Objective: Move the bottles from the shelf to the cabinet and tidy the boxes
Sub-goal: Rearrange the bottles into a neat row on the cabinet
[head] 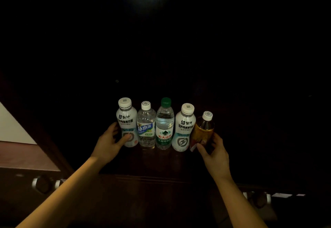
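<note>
Several bottles stand upright in a tight row inside a dark cabinet. From the left: a white milk-drink bottle, a clear bottle with a blue label, a clear water bottle with a green cap, a second white bottle, and an amber tea bottle leaning slightly left. My left hand wraps the lower part of the leftmost white bottle. My right hand grips the base of the amber bottle. No boxes are visible.
The dark wooden cabinet floor runs toward me to a front ledge. Metal handles sit at the lower left and another handle at the lower right. A pale wall shows at the far left. The cabinet's back is black.
</note>
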A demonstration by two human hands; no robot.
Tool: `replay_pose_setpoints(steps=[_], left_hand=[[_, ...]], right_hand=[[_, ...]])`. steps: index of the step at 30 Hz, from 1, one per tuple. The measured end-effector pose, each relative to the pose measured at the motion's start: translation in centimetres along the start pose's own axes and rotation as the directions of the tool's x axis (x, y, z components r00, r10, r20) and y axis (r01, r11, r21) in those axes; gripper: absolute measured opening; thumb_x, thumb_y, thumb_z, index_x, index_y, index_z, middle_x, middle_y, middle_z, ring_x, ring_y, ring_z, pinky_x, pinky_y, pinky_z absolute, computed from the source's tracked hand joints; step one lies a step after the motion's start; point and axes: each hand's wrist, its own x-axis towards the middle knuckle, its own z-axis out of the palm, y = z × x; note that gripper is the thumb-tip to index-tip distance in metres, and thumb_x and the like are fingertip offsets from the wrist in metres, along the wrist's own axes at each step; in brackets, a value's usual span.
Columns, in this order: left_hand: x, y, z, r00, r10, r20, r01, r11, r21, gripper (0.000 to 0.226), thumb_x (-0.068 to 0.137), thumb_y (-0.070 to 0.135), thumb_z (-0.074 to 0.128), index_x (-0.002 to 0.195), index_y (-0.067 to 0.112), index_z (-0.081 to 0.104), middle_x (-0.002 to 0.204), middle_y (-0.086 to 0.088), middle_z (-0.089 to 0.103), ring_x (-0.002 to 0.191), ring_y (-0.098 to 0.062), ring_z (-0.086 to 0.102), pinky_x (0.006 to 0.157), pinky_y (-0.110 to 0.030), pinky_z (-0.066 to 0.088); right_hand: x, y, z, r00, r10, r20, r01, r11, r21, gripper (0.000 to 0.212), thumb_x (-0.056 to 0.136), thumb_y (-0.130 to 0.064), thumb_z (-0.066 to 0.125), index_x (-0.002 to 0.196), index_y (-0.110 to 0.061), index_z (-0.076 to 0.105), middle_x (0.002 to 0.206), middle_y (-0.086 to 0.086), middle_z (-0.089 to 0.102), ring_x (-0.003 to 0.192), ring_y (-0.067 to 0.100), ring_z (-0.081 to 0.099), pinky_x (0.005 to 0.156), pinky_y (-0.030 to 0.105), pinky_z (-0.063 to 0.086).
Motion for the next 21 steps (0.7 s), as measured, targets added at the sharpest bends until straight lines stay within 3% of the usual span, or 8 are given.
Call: replay_pose_setpoints(steps=[5, 10, 16, 21], left_hand=[[-2.0, 0.0, -2.2, 0.997, 0.005, -0.078, 0.007, 0.989, 0.148, 0.065, 0.090, 0.037, 0.068, 0.145, 0.012, 0.046, 0.144, -0.010, 0.052, 0.131, -0.025, 0.050, 0.105, -0.042, 0.045], [-5.3, 0.9, -6.2, 0.989, 0.139, -0.039, -0.130, 0.973, 0.189, 0.052, 0.092, 0.043, 0.062, 0.137, 0.018, 0.055, 0.129, -0.001, 0.063, 0.119, -0.014, 0.058, 0.099, -0.036, 0.049], [-9.8, 3.0, -10.8, 0.948, 0.317, 0.023, -0.310, 0.904, 0.296, 0.041, 0.093, 0.047, 0.059, 0.127, 0.024, 0.064, 0.112, 0.011, 0.068, 0.103, 0.001, 0.062, 0.089, -0.025, 0.052], [-13.0, 4.1, -15.4, 0.924, 0.381, 0.017, -0.366, 0.875, 0.317, 0.041, 0.095, 0.052, 0.053, 0.128, 0.028, 0.062, 0.107, 0.016, 0.069, 0.100, 0.001, 0.063, 0.087, -0.029, 0.053]], right_hand=[[-1.9, -1.0, -1.0, 0.998, 0.002, -0.057, -0.007, 0.997, -0.077, 0.075, 0.087, -0.041, 0.072, 0.150, -0.019, 0.037, 0.148, 0.004, 0.048, 0.134, 0.021, 0.047, 0.105, 0.040, 0.043], [-5.6, -4.6, -1.7, 0.991, -0.035, -0.130, 0.016, 0.989, -0.146, 0.058, 0.093, -0.051, 0.062, 0.142, -0.024, 0.047, 0.142, 0.001, 0.053, 0.129, 0.022, 0.052, 0.102, 0.043, 0.047], [-10.0, -10.6, -0.9, 0.955, -0.272, -0.121, 0.240, 0.944, -0.226, 0.034, 0.092, -0.033, 0.066, 0.125, -0.027, 0.057, 0.111, -0.010, 0.059, 0.099, 0.009, 0.058, 0.080, 0.028, 0.045], [-13.6, -15.9, 1.0, 0.917, -0.389, -0.084, 0.359, 0.900, -0.248, 0.030, 0.090, -0.025, 0.069, 0.119, -0.022, 0.062, 0.113, -0.004, 0.064, 0.101, 0.016, 0.063, 0.083, 0.041, 0.056]])
